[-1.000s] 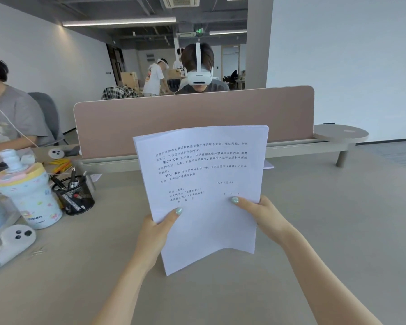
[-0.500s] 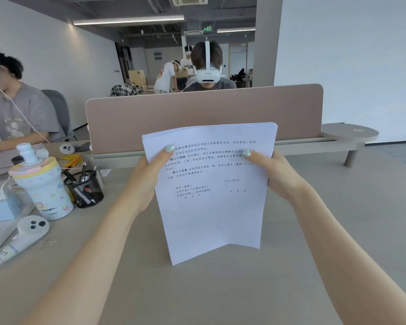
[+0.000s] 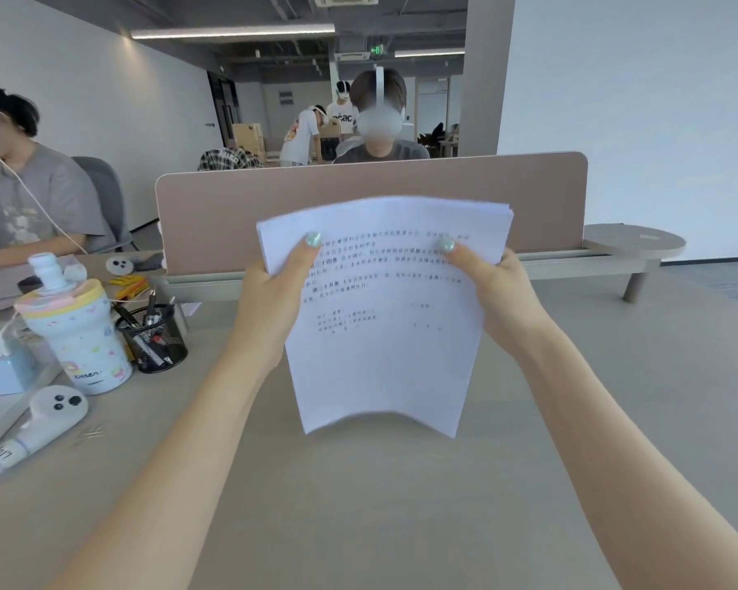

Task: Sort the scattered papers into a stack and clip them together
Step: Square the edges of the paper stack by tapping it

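Risk first: stack of papers (image 3: 384, 317) is held upright with both grips high near its top edge, so the lower half hangs unsupported and is already bowing, with the bottom edge arched just over the desk (image 3: 401, 513); I can't tell whether the corners touch it. If it gets tapped down to square it, I'd expect the bowed sheets to buckle or fan instead of aligning. Top edge looks slightly staggered at the right corner, so the sheets likely aren't flush yet; clipping now would lock in the offset. Both hands are busy too, so fetching a clip means dropping to a one-hand hold, and a loose stack pinched at one side could splay or shed sheets. Small wire clips seem to lie on the desk at far left beside the white controller (image 3: 39, 423), well apart from the stack; too small to be sure. Grip: left hand (image 3: 269, 304) pinches the left edge, thumb on the printed front face, fingers hidden behind. Right hand (image 3: 495, 291) mirrors it on the right edge, thumb in front, fingers wrapped behind. Stack sits between the hands, printed side toward the camera, in front of the pink divider (image 3: 231, 215), with most of its length below the grip line.
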Demonstrator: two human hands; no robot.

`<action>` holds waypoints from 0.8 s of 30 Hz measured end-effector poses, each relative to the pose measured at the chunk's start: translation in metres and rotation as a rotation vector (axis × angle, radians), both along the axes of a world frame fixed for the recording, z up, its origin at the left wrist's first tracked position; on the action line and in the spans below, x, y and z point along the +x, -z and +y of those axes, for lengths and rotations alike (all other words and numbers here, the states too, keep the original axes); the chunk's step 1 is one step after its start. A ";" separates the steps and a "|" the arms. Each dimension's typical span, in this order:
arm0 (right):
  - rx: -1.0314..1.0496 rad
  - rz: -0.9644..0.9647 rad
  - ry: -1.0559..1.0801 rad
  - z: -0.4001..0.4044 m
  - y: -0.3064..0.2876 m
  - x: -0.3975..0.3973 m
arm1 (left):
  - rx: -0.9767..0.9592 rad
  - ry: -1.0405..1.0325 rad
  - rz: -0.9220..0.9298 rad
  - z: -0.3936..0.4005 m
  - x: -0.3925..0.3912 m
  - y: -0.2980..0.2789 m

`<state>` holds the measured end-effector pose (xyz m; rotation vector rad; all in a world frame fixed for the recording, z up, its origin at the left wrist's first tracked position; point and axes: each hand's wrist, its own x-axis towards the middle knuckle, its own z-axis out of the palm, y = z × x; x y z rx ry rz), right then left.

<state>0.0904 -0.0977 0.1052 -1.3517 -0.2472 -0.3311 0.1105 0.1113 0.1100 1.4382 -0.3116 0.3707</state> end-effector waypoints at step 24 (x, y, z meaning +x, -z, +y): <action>-0.082 0.131 -0.065 -0.002 0.034 0.005 | 0.044 0.196 0.200 0.011 0.010 0.037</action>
